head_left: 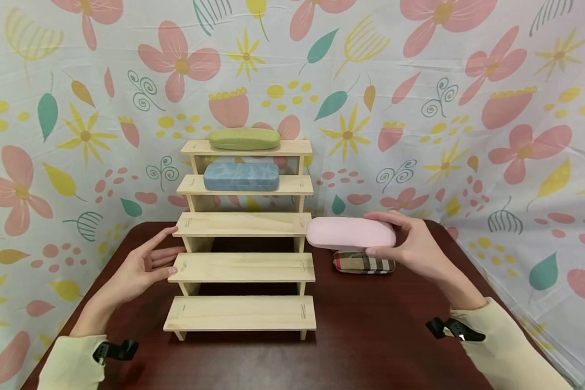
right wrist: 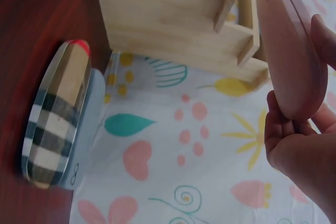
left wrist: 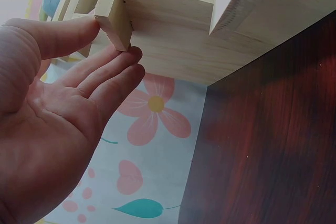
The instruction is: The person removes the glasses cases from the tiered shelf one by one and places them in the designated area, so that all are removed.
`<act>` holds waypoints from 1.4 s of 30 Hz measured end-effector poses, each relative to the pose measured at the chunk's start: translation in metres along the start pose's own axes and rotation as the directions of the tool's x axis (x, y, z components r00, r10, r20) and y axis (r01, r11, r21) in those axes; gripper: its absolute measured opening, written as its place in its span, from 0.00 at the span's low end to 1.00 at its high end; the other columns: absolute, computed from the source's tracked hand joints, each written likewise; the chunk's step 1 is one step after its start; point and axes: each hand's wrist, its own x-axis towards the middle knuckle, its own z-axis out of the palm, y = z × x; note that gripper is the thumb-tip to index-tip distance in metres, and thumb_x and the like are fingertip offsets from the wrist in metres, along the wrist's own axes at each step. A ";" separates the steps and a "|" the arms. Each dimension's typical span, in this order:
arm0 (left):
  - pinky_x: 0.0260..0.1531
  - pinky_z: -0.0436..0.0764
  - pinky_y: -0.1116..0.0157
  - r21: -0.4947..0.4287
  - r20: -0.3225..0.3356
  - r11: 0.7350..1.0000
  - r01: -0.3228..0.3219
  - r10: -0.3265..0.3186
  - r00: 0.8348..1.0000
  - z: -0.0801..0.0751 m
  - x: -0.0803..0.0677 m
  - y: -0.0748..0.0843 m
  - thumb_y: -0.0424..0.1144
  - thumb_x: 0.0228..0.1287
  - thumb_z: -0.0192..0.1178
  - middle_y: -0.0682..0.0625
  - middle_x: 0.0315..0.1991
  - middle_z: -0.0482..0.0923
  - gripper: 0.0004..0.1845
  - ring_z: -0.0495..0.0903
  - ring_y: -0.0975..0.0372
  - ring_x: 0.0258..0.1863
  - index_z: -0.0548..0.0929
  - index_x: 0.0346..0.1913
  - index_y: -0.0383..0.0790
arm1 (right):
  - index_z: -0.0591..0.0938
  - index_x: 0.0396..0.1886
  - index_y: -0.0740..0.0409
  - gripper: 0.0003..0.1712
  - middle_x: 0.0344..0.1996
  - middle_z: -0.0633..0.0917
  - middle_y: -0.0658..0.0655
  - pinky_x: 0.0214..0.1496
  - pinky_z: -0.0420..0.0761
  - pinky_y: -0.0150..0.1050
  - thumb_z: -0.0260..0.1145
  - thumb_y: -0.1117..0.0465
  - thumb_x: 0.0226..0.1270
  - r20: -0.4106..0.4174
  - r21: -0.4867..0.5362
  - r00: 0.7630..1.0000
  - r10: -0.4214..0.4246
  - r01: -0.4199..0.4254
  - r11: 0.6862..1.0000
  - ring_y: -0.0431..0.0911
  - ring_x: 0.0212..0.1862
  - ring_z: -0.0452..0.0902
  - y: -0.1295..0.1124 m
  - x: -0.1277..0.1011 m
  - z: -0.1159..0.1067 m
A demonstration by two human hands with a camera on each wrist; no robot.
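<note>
Dark wood tabletop (head_left: 370, 336) spreads out below the two sleeves nearest the camera and carries everything else. On it stands a pale wooden stepped rack (head_left: 244, 268) with five shelves; the three lower shelves are bare. A green case (head_left: 244, 138) lies on the top shelf and a blue case (head_left: 241, 176) on the shelf beneath. The right hand (head_left: 411, 244) holds a pink case (head_left: 350, 234) in the air just right of the rack's middle shelf, fingers over its top and thumb underneath. A plaid case (head_left: 363, 262) lies on the tabletop directly below the pink one. The left hand (head_left: 143, 265) is flat, fingers straight, touching the rack's left edge at the shelf ends.
</note>
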 end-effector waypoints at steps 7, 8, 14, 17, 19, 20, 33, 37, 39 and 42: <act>0.47 0.86 0.66 0.014 -0.001 1.000 -0.007 0.007 1.000 0.000 0.000 -0.001 0.19 0.69 0.65 0.19 0.69 0.67 0.46 0.79 0.66 0.64 0.57 0.85 0.41 | 0.84 0.66 0.58 0.36 0.57 0.84 0.55 0.46 0.80 0.29 0.84 0.69 0.56 -0.031 -0.041 1.000 -0.002 0.001 0.999 0.45 0.47 0.81 0.006 -0.014 -0.009; 0.47 0.86 0.66 0.012 -0.002 1.000 -0.007 0.007 1.000 0.000 0.000 -0.001 0.19 0.69 0.65 0.18 0.69 0.67 0.46 0.79 0.66 0.64 0.57 0.85 0.41 | 0.84 0.66 0.59 0.36 0.57 0.84 0.56 0.46 0.80 0.29 0.84 0.69 0.56 -0.033 -0.051 0.999 -0.007 0.005 0.999 0.45 0.47 0.81 0.007 -0.016 -0.011; 0.48 0.86 0.66 0.017 -0.003 1.000 -0.017 0.017 1.000 -0.001 0.001 -0.002 0.19 0.69 0.65 0.23 0.70 0.69 0.46 0.79 0.66 0.64 0.57 0.85 0.41 | 0.83 0.66 0.61 0.35 0.57 0.83 0.55 0.45 0.81 0.29 0.83 0.70 0.57 -0.035 -0.068 0.999 0.004 -0.006 0.998 0.44 0.46 0.81 0.018 -0.027 -0.020; 0.48 0.86 0.66 0.028 -0.006 0.999 -0.024 0.024 1.000 -0.001 0.001 -0.002 0.19 0.68 0.65 0.29 0.71 0.70 0.46 0.79 0.66 0.64 0.57 0.84 0.41 | 0.83 0.66 0.62 0.35 0.58 0.82 0.54 0.46 0.81 0.29 0.83 0.70 0.57 -0.033 -0.073 0.999 0.013 -0.016 0.997 0.43 0.47 0.81 0.024 -0.031 -0.023; 0.48 0.86 0.65 0.026 -0.006 0.999 -0.022 0.023 1.000 -0.001 0.002 -0.002 0.19 0.68 0.65 0.29 0.71 0.70 0.46 0.79 0.66 0.64 0.57 0.84 0.41 | 0.82 0.66 0.62 0.35 0.59 0.82 0.54 0.46 0.81 0.28 0.82 0.71 0.58 -0.034 -0.071 0.999 0.017 -0.019 0.997 0.43 0.47 0.81 0.028 -0.034 -0.025; 0.48 0.86 0.65 0.023 -0.004 1.000 -0.020 0.020 1.000 -0.001 0.002 -0.002 0.19 0.68 0.65 0.28 0.71 0.70 0.46 0.79 0.67 0.64 0.57 0.85 0.41 | 0.82 0.66 0.63 0.35 0.58 0.82 0.55 0.46 0.81 0.28 0.82 0.71 0.58 -0.036 -0.068 0.999 0.018 -0.021 0.997 0.43 0.47 0.81 0.030 -0.036 -0.026; 0.48 0.86 0.65 0.012 -0.003 1.000 -0.010 0.010 1.000 0.000 0.000 -0.001 0.20 0.69 0.65 0.30 0.70 0.72 0.46 0.79 0.66 0.64 0.57 0.84 0.41 | 0.82 0.66 0.62 0.34 0.58 0.83 0.57 0.47 0.81 0.29 0.82 0.68 0.59 -0.007 -0.049 0.997 0.074 -0.074 0.996 0.43 0.47 0.82 0.057 -0.055 -0.027; 0.48 0.86 0.65 0.013 -0.005 1.000 -0.004 0.005 1.000 0.000 0.000 0.000 0.20 0.69 0.65 0.22 0.69 0.68 0.46 0.79 0.67 0.64 0.58 0.84 0.41 | 0.82 0.66 0.59 0.34 0.58 0.83 0.57 0.46 0.81 0.30 0.83 0.65 0.60 0.008 -0.074 0.994 0.106 -0.105 0.992 0.44 0.47 0.81 0.064 -0.060 -0.025; 0.48 0.86 0.65 0.014 -0.005 1.000 -0.005 0.005 1.000 0.000 0.001 -0.001 0.20 0.69 0.65 0.20 0.69 0.67 0.46 0.79 0.67 0.64 0.58 0.84 0.41 | 0.83 0.66 0.58 0.34 0.58 0.83 0.58 0.46 0.81 0.30 0.83 0.64 0.60 0.017 -0.091 0.993 0.118 -0.116 0.989 0.45 0.47 0.81 0.068 -0.062 -0.023; 0.47 0.86 0.65 0.014 -0.005 1.000 -0.007 0.007 1.000 0.000 0.001 -0.001 0.20 0.69 0.65 0.20 0.69 0.67 0.46 0.79 0.67 0.64 0.57 0.84 0.41 | 0.83 0.66 0.57 0.34 0.58 0.82 0.59 0.47 0.81 0.31 0.83 0.62 0.60 0.035 -0.099 0.989 0.141 -0.137 0.986 0.45 0.48 0.80 0.074 -0.065 -0.021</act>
